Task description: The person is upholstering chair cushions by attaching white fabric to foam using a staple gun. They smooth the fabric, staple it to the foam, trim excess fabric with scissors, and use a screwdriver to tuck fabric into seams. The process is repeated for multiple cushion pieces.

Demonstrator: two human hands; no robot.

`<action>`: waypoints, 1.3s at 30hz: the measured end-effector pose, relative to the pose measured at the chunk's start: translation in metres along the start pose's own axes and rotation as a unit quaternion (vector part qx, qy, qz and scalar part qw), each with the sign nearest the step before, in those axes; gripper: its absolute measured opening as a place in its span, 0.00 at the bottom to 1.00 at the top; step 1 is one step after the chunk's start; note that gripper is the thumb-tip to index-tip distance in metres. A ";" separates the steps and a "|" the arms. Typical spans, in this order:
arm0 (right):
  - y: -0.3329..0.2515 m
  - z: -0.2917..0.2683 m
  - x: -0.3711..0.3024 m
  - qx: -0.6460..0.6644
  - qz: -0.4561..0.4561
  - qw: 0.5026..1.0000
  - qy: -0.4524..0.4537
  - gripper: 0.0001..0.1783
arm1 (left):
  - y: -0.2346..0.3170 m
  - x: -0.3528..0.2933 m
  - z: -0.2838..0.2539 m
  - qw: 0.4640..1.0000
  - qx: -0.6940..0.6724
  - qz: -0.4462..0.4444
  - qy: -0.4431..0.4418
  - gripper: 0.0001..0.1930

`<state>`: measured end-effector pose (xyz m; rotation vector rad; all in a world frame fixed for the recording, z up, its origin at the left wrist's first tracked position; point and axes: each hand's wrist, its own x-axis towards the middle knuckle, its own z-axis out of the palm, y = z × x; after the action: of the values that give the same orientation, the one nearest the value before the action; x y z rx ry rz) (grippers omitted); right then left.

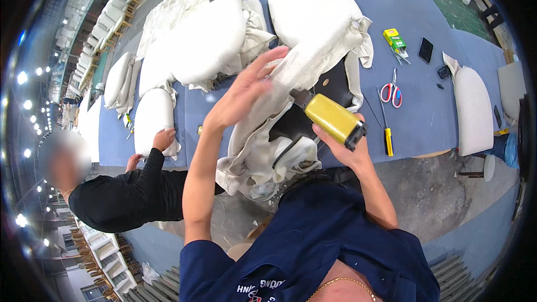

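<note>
In my right hand is a yellow staple gun, its dark nose pointing left over the workpiece. The fingers wrap round its body from the near side. My left hand is raised over the left edge of the piece, fingers stretched out and slightly blurred, holding nothing. Below lies an upholstered seat part with off-white fabric folded round its rim and a black backing bared in the middle. Loose fabric bunches at its near end, beside a dark cord or hose. Whether the left hand touches the fabric cannot be made out.
Red-handled scissors, a yellow-handled screwdriver, a green-yellow box and a phone lie on the blue table. White cushions stand at the back left. A co-worker handles a cushion to my left.
</note>
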<state>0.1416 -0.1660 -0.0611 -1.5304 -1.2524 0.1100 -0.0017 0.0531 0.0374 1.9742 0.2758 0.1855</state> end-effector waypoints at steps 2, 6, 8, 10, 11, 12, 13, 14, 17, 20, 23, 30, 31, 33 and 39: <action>-0.013 -0.009 0.008 0.047 0.002 0.999 -0.022 0.15 | -0.007 0.001 0.002 0.998 -0.054 -0.028 0.032 0.32; -0.014 -0.004 0.007 0.105 0.135 0.979 -0.112 0.11 | -0.011 0.003 0.010 0.998 -0.009 0.005 0.062 0.31; -0.009 -0.009 0.006 0.055 0.078 0.991 -0.097 0.12 | -0.007 -0.008 0.010 0.986 -0.128 -0.070 0.076 0.31; -0.003 -0.029 -0.003 0.023 0.025 0.996 -0.077 0.15 | -0.009 -0.024 0.018 0.970 -0.198 -0.096 0.099 0.35; 0.017 -0.043 -0.019 -0.041 0.020 0.995 -0.083 0.14 | -0.020 -0.036 0.022 0.969 -0.207 -0.089 0.098 0.37; 0.028 -0.066 -0.026 -0.011 0.130 0.989 -0.075 0.13 | -0.034 -0.049 0.029 0.968 -0.218 -0.083 0.096 0.39; 0.039 -0.090 -0.035 0.021 0.244 0.968 -0.051 0.12 | -0.040 -0.061 0.037 0.953 -0.282 -0.075 0.085 0.35; 0.050 -0.114 -0.044 0.052 0.348 0.936 -0.018 0.12 | -0.051 -0.074 0.041 0.956 -0.260 -0.110 0.079 0.31; 0.207 -0.186 -0.113 -0.134 0.376 0.917 0.008 0.37 | -0.105 -0.119 0.082 0.916 -0.300 -0.237 0.122 0.29; 0.304 -0.216 -0.121 -0.140 0.309 0.931 -0.133 0.40 | -0.161 -0.159 0.119 0.883 -0.300 -0.324 0.156 0.25; 0.370 -0.223 -0.153 -0.243 0.338 0.904 -0.100 0.37 | -0.171 -0.179 0.156 0.891 -0.269 -0.308 0.195 0.23; 0.238 -0.157 -0.060 0.146 0.350 0.923 0.065 0.30 | -0.211 -0.192 0.238 0.565 -0.590 -0.465 0.342 0.22; 0.175 -0.140 -0.028 0.268 0.336 0.896 0.111 0.33 | -0.219 -0.197 0.250 0.553 -0.619 -0.451 0.327 0.24; 0.126 -0.126 -0.006 0.368 0.323 0.856 0.165 0.36 | -0.238 -0.191 0.263 0.564 -0.654 -0.417 0.285 0.27; 0.119 -0.113 0.026 0.371 0.288 0.878 0.093 0.39 | -0.166 -0.168 0.252 0.589 -0.601 -0.403 0.359 0.30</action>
<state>0.3005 -0.2023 -0.0935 -1.1336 -0.4586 0.7297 -0.1165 -0.1498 -0.2174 0.1925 1.1765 0.4193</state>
